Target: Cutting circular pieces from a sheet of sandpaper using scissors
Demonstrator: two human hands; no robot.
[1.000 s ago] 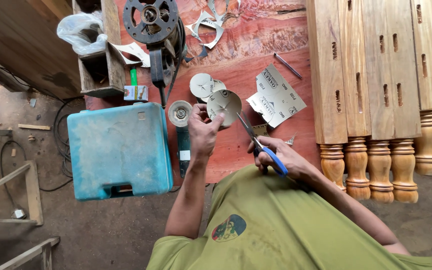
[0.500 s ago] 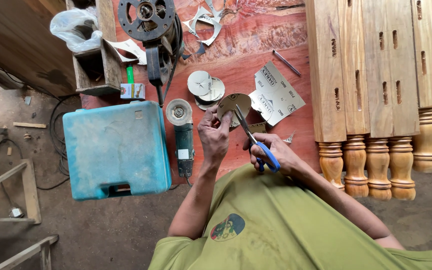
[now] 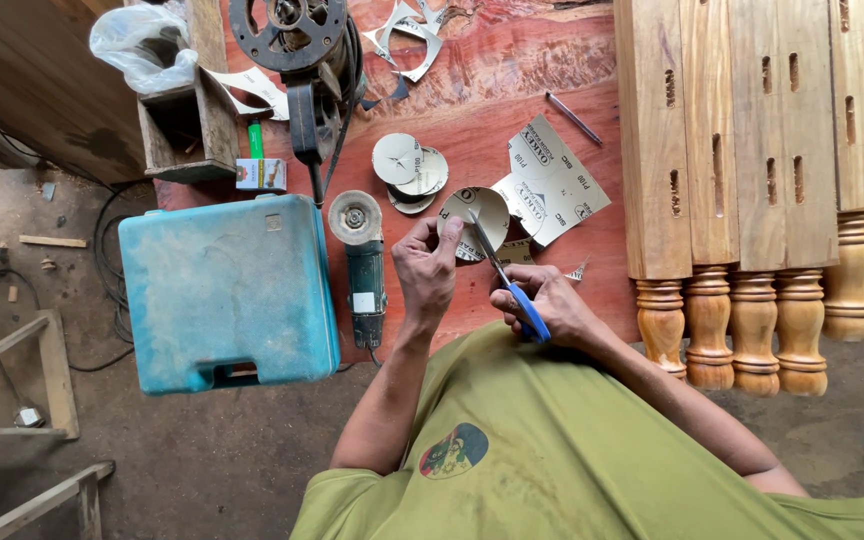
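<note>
Just right of the angle grinder on the red-brown bench, the left hand pinches a round sandpaper disc by its near edge, its grip closed on the disc, and holds it a little above the wood. The right hand has its grip closed through the blue loops of the scissors, whose steel blades point up at the disc's right edge and meet it there. Since the left thumb and fingers sit close to the blades, a slip could probably nick a fingertip; the stiff, gritty sheet could also twist between the blades and leave a ragged, off-round edge. Beyond the disc from the grinder lies a small stack of cut discs, pale and flat, and to its right the leftover sandpaper sheet with a scooped-out edge. Left of the grinder stands a dusty teal tool case of hard plastic. Far right of the grinder, smooth turned wooden legs with slotted mortises and rounded, ringed feet lie side by side.
</note>
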